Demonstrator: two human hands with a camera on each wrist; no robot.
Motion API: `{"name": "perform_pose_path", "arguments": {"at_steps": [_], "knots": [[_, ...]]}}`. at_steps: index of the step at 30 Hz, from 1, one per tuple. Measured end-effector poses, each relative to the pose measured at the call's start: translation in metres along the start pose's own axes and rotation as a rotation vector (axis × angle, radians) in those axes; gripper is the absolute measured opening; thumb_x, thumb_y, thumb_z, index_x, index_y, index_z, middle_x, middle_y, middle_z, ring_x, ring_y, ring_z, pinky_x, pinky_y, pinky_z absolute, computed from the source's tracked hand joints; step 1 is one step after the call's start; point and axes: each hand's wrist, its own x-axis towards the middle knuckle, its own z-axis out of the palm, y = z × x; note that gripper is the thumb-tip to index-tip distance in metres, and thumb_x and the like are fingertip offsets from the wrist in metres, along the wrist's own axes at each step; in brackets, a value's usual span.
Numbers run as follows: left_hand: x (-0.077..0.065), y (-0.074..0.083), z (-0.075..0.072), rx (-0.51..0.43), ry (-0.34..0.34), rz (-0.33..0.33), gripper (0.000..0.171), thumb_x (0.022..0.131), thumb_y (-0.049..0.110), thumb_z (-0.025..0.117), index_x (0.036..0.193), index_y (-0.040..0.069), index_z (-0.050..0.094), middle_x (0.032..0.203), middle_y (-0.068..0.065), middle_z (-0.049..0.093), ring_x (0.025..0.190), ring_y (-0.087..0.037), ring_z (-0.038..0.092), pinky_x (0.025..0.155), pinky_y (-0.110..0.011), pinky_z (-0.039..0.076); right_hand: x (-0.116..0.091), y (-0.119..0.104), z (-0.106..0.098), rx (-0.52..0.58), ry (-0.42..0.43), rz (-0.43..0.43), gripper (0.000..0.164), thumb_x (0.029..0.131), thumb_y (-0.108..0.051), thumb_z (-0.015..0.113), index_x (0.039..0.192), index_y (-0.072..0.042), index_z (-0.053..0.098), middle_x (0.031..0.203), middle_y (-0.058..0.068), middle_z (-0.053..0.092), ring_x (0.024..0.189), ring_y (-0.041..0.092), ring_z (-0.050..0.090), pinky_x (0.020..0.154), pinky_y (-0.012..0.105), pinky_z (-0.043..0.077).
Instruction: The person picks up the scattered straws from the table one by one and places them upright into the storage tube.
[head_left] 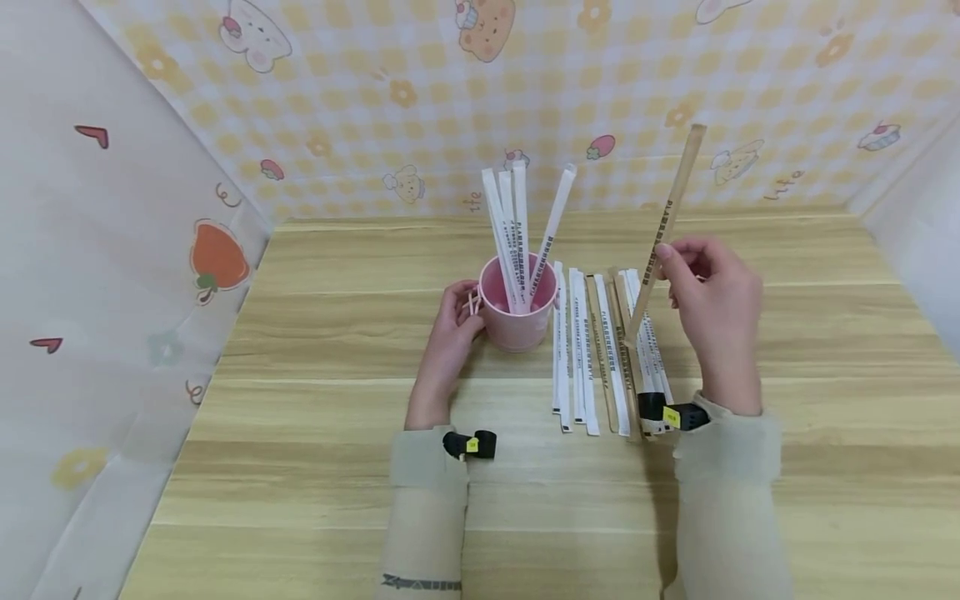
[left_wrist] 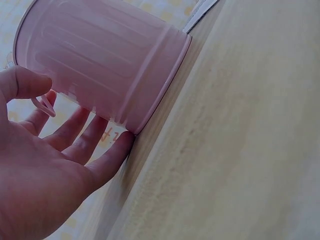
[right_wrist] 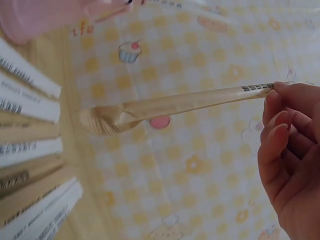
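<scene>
A pink bucket stands on the table with several white paper-wrapped straws upright and leaning in it. My left hand holds the bucket at its left side; in the left wrist view the thumb lies by the small wire handle and the fingertips touch the wall. Between thumb and fingertips my right hand pinches a brown paper-wrapped straw, raised and slanting above the table. Below and left of that hand lies a row of white and brown wrapped straws.
The wooden table runs back to a yellow checked cloth wall. A white printed sheet hangs along the left side. Black camera straps circle both wrists; the right one overlaps the near ends of the straw row.
</scene>
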Motion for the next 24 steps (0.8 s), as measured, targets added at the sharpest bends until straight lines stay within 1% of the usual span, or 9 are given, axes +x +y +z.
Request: {"name": "perform_pose_path", "arguments": {"at_steps": [2,5,8,12,17,20,24], "knots": [[0.000,-0.001,0.000,0.009,0.001,0.004,0.044,0.085,0.001,0.046,0.126,0.014,0.039,0.133,-0.003,0.038,0.121,-0.015,0.039,0.096,-0.030,0.038,0.001,-0.007,0.003,0.031,0.023,-0.030,0.029,0.082,-0.037,0.059,0.092,-0.010,0.064,0.073,0.001,0.063,0.050,0.018,0.050,0.041,0.015,0.041],[0.000,-0.002,0.000,0.019,0.006,0.000,0.044,0.085,0.002,0.046,0.126,0.014,0.039,0.132,-0.003,0.039,0.122,-0.015,0.038,0.096,-0.030,0.038,0.002,-0.017,0.009,0.082,0.032,-0.035,0.029,0.081,-0.036,0.060,0.093,-0.010,0.065,0.073,0.000,0.063,0.052,0.016,0.050,0.042,0.015,0.042],[0.001,-0.002,0.001,0.024,0.012,0.004,0.044,0.084,0.002,0.047,0.126,0.014,0.040,0.132,-0.003,0.039,0.122,-0.017,0.038,0.096,-0.030,0.038,0.003,-0.026,0.014,0.143,0.047,-0.059,0.028,0.081,-0.034,0.061,0.092,-0.009,0.065,0.073,0.000,0.063,0.052,0.014,0.050,0.044,0.016,0.042],[0.002,-0.002,0.001,0.026,0.012,0.002,0.043,0.085,0.002,0.047,0.126,0.015,0.040,0.132,-0.002,0.039,0.122,-0.016,0.039,0.096,-0.030,0.038,0.004,-0.035,0.020,0.228,0.092,-0.120,0.026,0.081,-0.031,0.062,0.091,-0.006,0.065,0.074,0.001,0.064,0.054,0.013,0.050,0.045,0.015,0.041],[0.002,-0.002,0.001,0.029,0.005,0.004,0.043,0.085,0.003,0.047,0.126,0.015,0.040,0.133,-0.002,0.039,0.121,-0.014,0.039,0.095,-0.029,0.039,0.003,-0.045,0.025,0.317,0.154,-0.150,0.022,0.082,-0.025,0.062,0.089,-0.004,0.065,0.076,0.004,0.065,0.054,0.013,0.049,0.046,0.016,0.041],[0.002,-0.001,0.001,0.033,0.005,0.004,0.043,0.085,0.004,0.047,0.126,0.015,0.039,0.133,-0.002,0.039,0.121,-0.014,0.039,0.095,-0.029,0.039,0.003,-0.048,0.028,0.336,0.175,-0.176,0.022,0.082,-0.022,0.062,0.089,-0.002,0.065,0.075,0.005,0.065,0.054,0.013,0.049,0.048,0.017,0.042],[0.001,0.000,0.001,0.033,0.010,-0.003,0.043,0.085,0.004,0.047,0.126,0.016,0.040,0.134,-0.002,0.038,0.121,-0.015,0.039,0.095,-0.030,0.039,0.003,-0.052,0.032,0.324,0.167,-0.208,0.022,0.082,-0.022,0.063,0.090,-0.002,0.066,0.076,0.005,0.066,0.055,0.012,0.050,0.049,0.016,0.043]]}}
